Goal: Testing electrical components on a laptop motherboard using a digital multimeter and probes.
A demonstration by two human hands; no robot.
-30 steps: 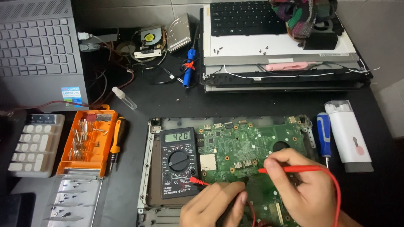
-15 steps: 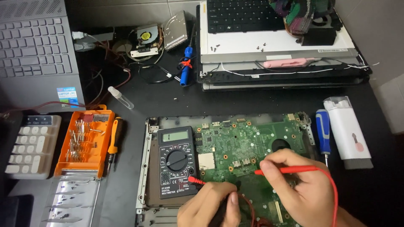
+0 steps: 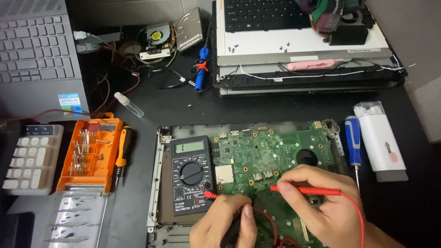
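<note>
Since the earlier frames, the whole scene has been shifted slightly downward in the head view, and the two hands have been kept almost in place over the board; the multimeter's display reading can no longer be made out clearly.

In the head view, the green circuit board [image 3: 271,156] is seen lying in a grey laptop chassis [image 3: 158,183] on the dark counter [image 3: 174,108]. A black multimeter [image 3: 190,175] is laid on the left part of the chassis, touching the board's left edge. The right hand [image 3: 321,202] is placed over the lower right of the board, and its fingers [image 3: 287,181] are closed narrowly around a red probe [image 3: 305,189], which is held nearly level with its tip pointing left above the board. A red lead [image 3: 358,216] is seen curving down from the probe's rear end. The left hand [image 3: 227,222] is set at the lower edge of the view, just below the multimeter's lower right corner; its fingers are curled around a dark probe [image 3: 232,234], though the grip is partly hidden.

To the right of the board, a blue-handled screwdriver [image 3: 353,142] is laid just beside a white cleaning tool [image 3: 379,138]. To the left, an orange bit case [image 3: 89,154] is found with an orange-and-black screwdriver [image 3: 121,154] beside it, and a white keypad [image 3: 30,158] farther left. A grey laptop [image 3: 39,50] is placed at the upper left, and a stack of dismantled laptop parts [image 3: 303,55] at the upper right.
</note>
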